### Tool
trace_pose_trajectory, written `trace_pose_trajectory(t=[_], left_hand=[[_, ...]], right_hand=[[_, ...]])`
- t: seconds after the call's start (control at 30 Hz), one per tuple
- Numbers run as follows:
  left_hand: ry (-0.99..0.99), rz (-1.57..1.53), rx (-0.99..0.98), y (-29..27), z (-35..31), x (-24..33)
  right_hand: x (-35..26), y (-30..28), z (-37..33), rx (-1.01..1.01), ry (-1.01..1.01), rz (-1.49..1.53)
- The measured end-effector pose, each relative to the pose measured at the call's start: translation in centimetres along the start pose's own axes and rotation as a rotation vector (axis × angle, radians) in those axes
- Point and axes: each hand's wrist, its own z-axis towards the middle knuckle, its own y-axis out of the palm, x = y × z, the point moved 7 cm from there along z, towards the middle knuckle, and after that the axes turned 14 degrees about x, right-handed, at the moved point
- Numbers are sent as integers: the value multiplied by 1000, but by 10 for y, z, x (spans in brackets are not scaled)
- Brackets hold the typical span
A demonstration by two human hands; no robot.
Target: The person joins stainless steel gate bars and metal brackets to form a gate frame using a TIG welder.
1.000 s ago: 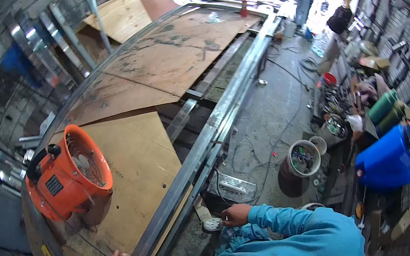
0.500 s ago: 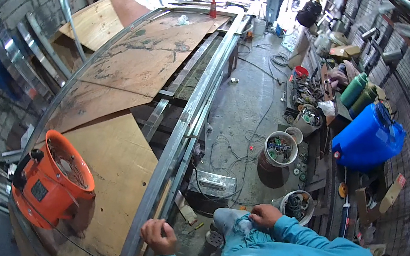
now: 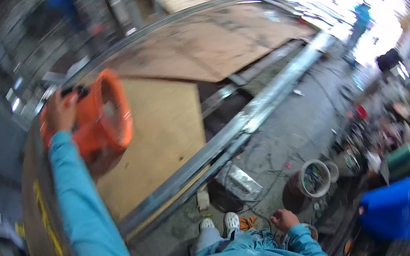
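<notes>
My left arm stretches forward to an orange blower fan (image 3: 116, 110) standing on the plywood. My left hand (image 3: 62, 113) lies at the back of its housing by the dark handle, the fingers bent over it and blurred by motion. The blower's round mouth faces right. My right hand (image 3: 284, 220) hangs low in front of me, right of my legs, its fingers curled with nothing visible in them. Just below it, a bucket is mostly hidden by my sleeve.
Metal tubes (image 3: 261, 105) run along the near side of the plywood-topped frame (image 3: 161, 124). On the floor are a metal box (image 3: 240, 180), cables and a bucket of small parts (image 3: 315, 179). A blue jug (image 3: 392, 210) is at right. People (image 3: 360, 20) stand far back.
My left hand has moved from beside the tubes out to the blower. My right hand has come off my knee. The view has swung left, and my legs now look straighter, with both shoes showing.
</notes>
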Motion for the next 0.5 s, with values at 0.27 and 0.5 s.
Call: trace_pose_trajectory(t=[0.27, 0.5], left_hand=[[36, 97, -200, 103, 5, -76], [24, 152, -223, 97, 12, -81]], right_hand=[[-4, 13, -40, -73, 317, 158], [-62, 69, -64, -254, 257, 112]])
